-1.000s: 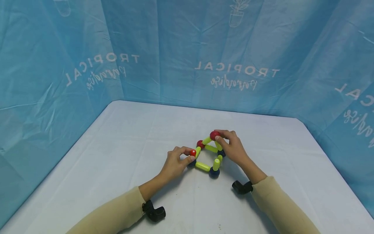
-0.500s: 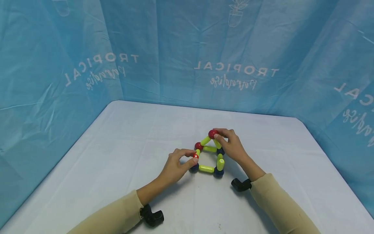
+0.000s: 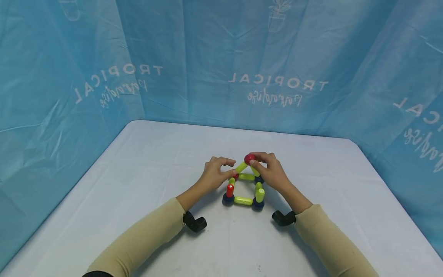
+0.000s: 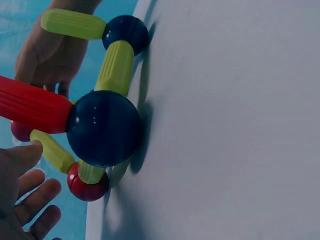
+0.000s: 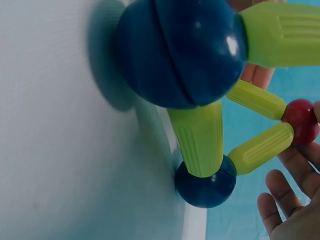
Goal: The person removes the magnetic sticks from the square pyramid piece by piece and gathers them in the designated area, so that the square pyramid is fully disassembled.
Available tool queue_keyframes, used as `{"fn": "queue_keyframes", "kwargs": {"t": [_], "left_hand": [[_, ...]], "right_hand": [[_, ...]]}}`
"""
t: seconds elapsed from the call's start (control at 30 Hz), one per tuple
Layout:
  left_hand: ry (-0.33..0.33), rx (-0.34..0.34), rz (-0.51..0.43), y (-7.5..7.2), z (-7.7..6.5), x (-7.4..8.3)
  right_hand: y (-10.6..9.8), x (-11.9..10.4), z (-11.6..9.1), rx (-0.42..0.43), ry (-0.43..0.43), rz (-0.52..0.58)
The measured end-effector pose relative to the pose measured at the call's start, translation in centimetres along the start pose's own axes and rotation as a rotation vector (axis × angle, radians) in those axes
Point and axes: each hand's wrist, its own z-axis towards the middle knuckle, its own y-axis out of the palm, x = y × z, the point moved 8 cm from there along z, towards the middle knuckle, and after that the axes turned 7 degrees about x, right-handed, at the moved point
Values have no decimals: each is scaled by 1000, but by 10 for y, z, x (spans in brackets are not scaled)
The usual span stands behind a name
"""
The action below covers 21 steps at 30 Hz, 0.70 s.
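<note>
A frame of magnetic sticks and balls stands on the table. Its square base has a red ball (image 4: 85, 186) at back left and navy balls (image 3: 258, 204) at the other corners, joined by green sticks (image 3: 243, 201). From the front left ball (image 4: 105, 128) rises a red stick (image 3: 230, 190); a green stick (image 3: 260, 195) stands on the front right one. Two slanted green sticks meet at a top red ball (image 5: 301, 121), which my right hand (image 3: 273, 172) pinches between thumb and fingers. My left hand (image 3: 215, 175) hovers at the back left ball, thumb and fingers apart.
The white-covered table (image 3: 166, 161) extends around the frame on every side. Blue printed curtains (image 3: 214, 57) hang behind it and at both sides. A black wrist camera mount (image 3: 195, 222) sits below my left sleeve, another mount (image 3: 283, 218) by the right.
My left hand has let go of the red stick, now upright on the front left ball, and moved back toward the back left ball. My right hand keeps its pinch on the top ball.
</note>
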Motion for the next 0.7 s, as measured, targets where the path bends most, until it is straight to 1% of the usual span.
{"fn": "queue_keyframes", "kwargs": {"t": [0.13,0.33,0.4,0.53,0.7], "left_hand": [[13,-48,41,10,10,2],[72,-78,94,19,19,10],[80,-83,100,19,20,12],[91,-81,104,20,21,14],[115,-54,134,20,21,14]], "right_hand": [[0,-1,1,5,-11,-6],[0,-3,2,8,-18,-7],[0,-4,2,9,-20,-9],[1,-5,3,12,-27,-6],[1,-8,3,24,-46,-28]]}}
